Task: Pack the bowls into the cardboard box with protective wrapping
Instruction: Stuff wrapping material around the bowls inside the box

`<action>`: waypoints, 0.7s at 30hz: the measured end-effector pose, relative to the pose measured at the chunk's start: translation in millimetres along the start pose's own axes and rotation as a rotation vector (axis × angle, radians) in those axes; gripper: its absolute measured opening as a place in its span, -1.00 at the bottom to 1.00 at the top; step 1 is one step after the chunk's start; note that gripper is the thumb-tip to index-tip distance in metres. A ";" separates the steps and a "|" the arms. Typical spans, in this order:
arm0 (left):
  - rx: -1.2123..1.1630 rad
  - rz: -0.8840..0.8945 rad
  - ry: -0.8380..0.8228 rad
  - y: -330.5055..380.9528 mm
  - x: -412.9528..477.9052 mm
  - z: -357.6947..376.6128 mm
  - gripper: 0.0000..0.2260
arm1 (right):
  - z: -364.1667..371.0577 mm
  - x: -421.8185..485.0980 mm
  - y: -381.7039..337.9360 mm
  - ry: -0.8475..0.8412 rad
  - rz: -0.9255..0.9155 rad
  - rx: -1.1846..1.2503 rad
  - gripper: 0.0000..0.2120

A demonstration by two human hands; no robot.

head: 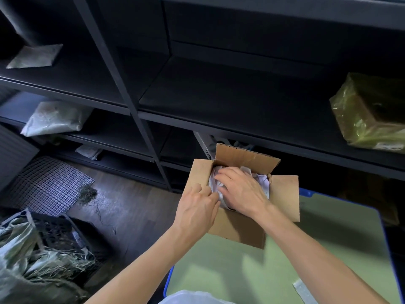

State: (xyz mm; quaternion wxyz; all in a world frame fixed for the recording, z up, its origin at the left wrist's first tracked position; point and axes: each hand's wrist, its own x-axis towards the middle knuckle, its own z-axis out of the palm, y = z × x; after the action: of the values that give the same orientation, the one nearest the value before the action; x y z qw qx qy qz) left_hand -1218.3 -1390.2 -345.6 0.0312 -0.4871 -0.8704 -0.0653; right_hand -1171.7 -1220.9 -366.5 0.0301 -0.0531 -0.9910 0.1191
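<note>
Right hand: the right hand point(241, 190) lies flat, fingers spread, pressing down on the white paper point(262, 179) inside the box.
Left hand: the left hand point(197, 208) has its fingers curled, and its tips seem to pinch the paper's near-left edge against the box wall.
Bowls: none in sight; if packed, they lie hidden under the paper in the cardboard box point(236, 232).
Risk, pressure: a hard push could knock brittle bowls together if the wrapping is thin between them.
Risk, paper: thin and crumpled, it could tear at the pinch or spring back and leave gaps.
Risk, box: it stands at the far left corner of the green table point(328, 249), so a downward shove might tip or slide it off.
Box material: plain brown corrugated board with matte, soft edges; the far flap stands up and the side flaps are splayed.
Table: smooth pale green top with a blue rim.
Surroundings: dark metal shelving point(230, 91) is beyond, and a glossy yellowish wrapped parcel point(368, 113) is on a shelf at the far right.
</note>
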 end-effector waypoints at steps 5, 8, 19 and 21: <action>0.004 0.050 0.012 1.5 -1.4 3.8 -0.70 | 0.5 -10.0 -5.8 0.009 0.018 0.026 -0.70; 0.005 0.055 -0.021 1.3 3.1 1.3 -0.67 | 0.0 -12.1 -9.3 0.017 0.034 0.017 -0.68; -0.028 0.097 -0.160 -6.0 0.8 -2.6 -0.61 | -11.7 -38.9 -16.5 0.089 0.051 0.043 -0.75; -0.060 0.097 -0.133 -8.5 -2.0 -4.1 -0.64 | -14.8 -48.7 -16.4 0.096 0.087 0.059 -0.71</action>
State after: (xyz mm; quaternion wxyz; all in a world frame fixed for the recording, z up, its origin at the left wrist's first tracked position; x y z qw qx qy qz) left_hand -1224.6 -1396.8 -342.4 -0.0382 -0.5325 -0.8436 -0.0571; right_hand -1123.9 -1238.7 -350.5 0.0741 -0.1008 -0.9812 0.1466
